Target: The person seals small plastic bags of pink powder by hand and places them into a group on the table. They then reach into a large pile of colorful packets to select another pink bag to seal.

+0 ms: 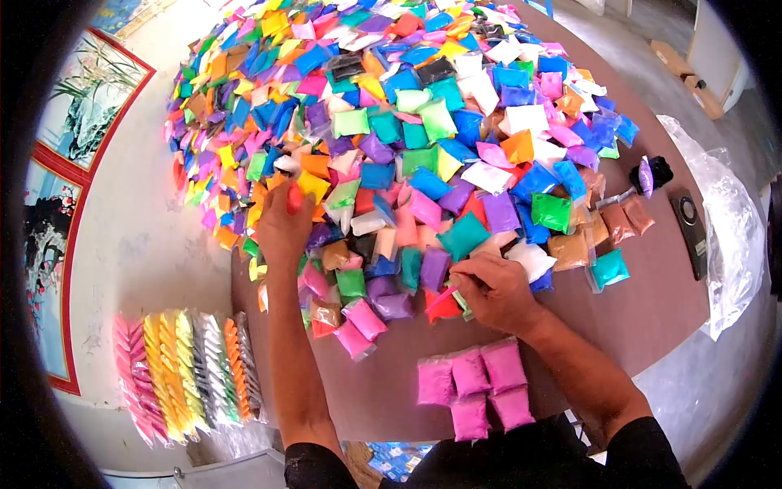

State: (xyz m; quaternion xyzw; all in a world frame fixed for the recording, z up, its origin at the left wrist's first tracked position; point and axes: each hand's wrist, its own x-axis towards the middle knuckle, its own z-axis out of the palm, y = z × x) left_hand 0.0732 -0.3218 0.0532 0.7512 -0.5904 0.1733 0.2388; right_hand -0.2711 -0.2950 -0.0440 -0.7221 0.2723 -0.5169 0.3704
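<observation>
A large heap of small coloured packets [391, 126] covers the brown table [375, 403]. At the heap's left side my left hand [285, 220] has its fingers closed around a red packet [294, 198]. My right hand [493, 289], at the heap's near edge, pinches a thin pink packet [441, 300] above a red one. Several magenta packets [469, 372] lie grouped near my body, flat and side by side. Two more pink packets [364, 319] rest at the heap's front edge, between my forearms.
Long bags of twisted coloured pieces [187, 375] stand at the left. On the right are a dark device [690, 236], a black object [652, 174] and clear plastic film [729, 236] over the table's edge. Framed pictures [61, 204] hang on the left wall.
</observation>
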